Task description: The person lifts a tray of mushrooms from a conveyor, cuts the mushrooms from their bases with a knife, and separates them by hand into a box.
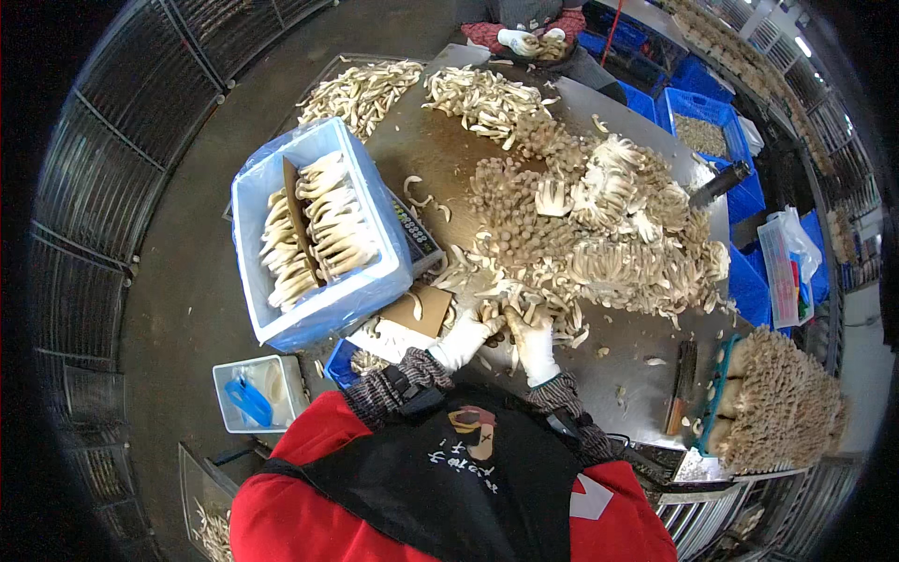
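Both my hands wear white gloves and work close together at the near edge of a large mushroom pile [599,258] on the metal table. My left hand [463,341] is closed, fingertips pinching brown-capped mushrooms [489,309]. Beside it my right hand [532,343] is closed too, its fingers curled round mushrooms, partly hidden by the glove. Loose pale-stemmed mushrooms [562,304] lie around the fingers. Left of my hands stands a pale blue, plastic-lined crate [330,323], with mushrooms [339,220] in rows on both sides of a cardboard divider [302,220]. It rests on a scale [417,234].
A cardboard piece [421,309] lies near my left hand. A clear tub [290,375] holds a blue scoop [248,401]. Mushroom clusters [782,398] stand at the right, near a dark strip [684,384]. Across the table, another person's gloved hands [529,42] hold mushrooms. Blue crates [712,112] line the right.
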`<state>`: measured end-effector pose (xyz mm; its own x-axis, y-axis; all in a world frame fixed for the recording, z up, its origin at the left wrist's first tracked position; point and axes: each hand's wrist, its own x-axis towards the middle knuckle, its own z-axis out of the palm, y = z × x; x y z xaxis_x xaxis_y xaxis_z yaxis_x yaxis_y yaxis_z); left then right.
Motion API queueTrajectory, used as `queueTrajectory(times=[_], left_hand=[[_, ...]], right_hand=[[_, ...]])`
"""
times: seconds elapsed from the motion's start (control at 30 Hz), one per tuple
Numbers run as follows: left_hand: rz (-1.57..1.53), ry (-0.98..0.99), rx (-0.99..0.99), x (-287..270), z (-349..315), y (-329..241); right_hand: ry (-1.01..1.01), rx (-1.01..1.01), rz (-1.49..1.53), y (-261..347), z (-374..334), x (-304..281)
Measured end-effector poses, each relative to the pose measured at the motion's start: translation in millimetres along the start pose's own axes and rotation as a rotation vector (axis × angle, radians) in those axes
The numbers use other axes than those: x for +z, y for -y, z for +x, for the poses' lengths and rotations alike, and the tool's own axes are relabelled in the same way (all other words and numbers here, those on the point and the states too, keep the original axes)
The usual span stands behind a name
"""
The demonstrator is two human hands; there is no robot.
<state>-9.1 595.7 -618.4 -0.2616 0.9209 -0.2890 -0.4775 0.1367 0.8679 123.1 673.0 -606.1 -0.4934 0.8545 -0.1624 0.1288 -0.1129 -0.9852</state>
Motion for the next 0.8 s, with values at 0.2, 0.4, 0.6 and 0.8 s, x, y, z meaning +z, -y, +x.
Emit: queueTrajectory(times=[0.2,0.4,0.6,0.8], left_hand=[[-0.197,0.067,-0.087,-28,9,25],[-0.230,0.035,-0.045,-38,10,26],[-0.050,-0.144,-0.153,-62,26,9],[0.305,-0.126,-0.234,-82,38,33]], right_hand=[[0.070,-0.071,-0.032,-49,9,5],[-0.074,0.190,0.176,-7,-8,33],[-0.100,0.156,-0.441,-19,-11,-2],[-0.351,0.224,-0.903,-86,-75,-57]])
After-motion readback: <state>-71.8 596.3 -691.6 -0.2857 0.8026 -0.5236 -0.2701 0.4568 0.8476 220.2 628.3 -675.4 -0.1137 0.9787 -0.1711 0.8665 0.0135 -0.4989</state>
